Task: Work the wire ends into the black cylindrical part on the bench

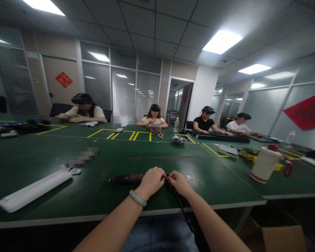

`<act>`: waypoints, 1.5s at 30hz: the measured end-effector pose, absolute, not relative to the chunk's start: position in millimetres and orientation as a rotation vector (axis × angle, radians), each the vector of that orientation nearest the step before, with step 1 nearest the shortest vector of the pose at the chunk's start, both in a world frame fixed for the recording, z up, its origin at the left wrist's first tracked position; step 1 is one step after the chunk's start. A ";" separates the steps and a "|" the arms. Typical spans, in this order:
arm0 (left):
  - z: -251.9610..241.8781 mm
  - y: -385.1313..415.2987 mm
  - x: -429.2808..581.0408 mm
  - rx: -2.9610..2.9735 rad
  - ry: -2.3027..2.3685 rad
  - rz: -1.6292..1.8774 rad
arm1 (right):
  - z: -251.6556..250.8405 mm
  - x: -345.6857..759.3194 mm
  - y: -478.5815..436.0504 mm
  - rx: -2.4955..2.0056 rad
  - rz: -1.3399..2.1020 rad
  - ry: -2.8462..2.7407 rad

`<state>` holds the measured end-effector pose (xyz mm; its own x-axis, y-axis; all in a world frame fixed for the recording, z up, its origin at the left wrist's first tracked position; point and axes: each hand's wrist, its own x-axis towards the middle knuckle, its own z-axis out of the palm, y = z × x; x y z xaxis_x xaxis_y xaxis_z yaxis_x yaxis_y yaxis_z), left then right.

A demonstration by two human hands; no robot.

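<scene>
On the green table in front of me lies a dark, long cylindrical tool (128, 179) with a metal tip on its left; it looks like an electric screwdriver. My left hand (153, 180) is closed around its right end, thumb and fingertips pinched together. Close beside it, my right hand (179, 181) is closed in a pinch on a black cable (182, 206), which runs down over the table edge. The fingertips of both hands almost meet at a small dark part, and the exact joint between tool and cable is hidden.
A white power strip (38, 190) lies at left. Farther off are a metal bowl (179, 140), a water bottle (176, 125), a white box (228, 151) and a large cup (265, 164). Several people sit across the table. An open cardboard box (283, 238) stands below, right.
</scene>
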<state>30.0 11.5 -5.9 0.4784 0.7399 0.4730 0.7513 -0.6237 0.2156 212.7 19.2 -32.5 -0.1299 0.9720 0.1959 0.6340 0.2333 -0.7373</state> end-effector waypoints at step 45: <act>-5.3 10.8 32.9 -2.661 -1.344 -0.784 | -37.0 215.6 26.1 -1.413 0.737 -1.801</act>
